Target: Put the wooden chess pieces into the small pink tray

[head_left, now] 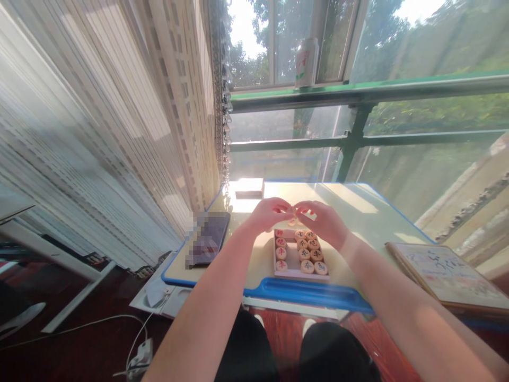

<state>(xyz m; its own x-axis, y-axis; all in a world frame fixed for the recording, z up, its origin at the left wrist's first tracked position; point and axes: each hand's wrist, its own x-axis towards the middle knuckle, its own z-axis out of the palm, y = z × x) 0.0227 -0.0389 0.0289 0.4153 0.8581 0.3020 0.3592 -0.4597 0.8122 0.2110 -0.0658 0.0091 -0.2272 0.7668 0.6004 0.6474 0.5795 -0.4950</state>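
Beyond the far edge of a shallow box [275, 272], my left hand [270, 214] and my right hand [323, 218] meet with bent fingers. Their fingertips close from both sides on a small pale Chinese chess piece [292, 209], partly covered by the fingers. Just below the fingertips more pale pieces [291, 222] show, partly hidden. Inside the box, round wooden Chinese chess pieces [306, 266] with dark characters fill two columns on the right. Red-marked pieces [281, 253] line the left side, with a bare strip between.
The box lies on a cream table [254, 265] with a blue rim and front groove. A dark tablet [212, 239] lies left, a white box [249, 188] at the back, a framed board [445, 270] right. A can [306, 62] stands on the window rail; a curtain [119, 106] hangs left.
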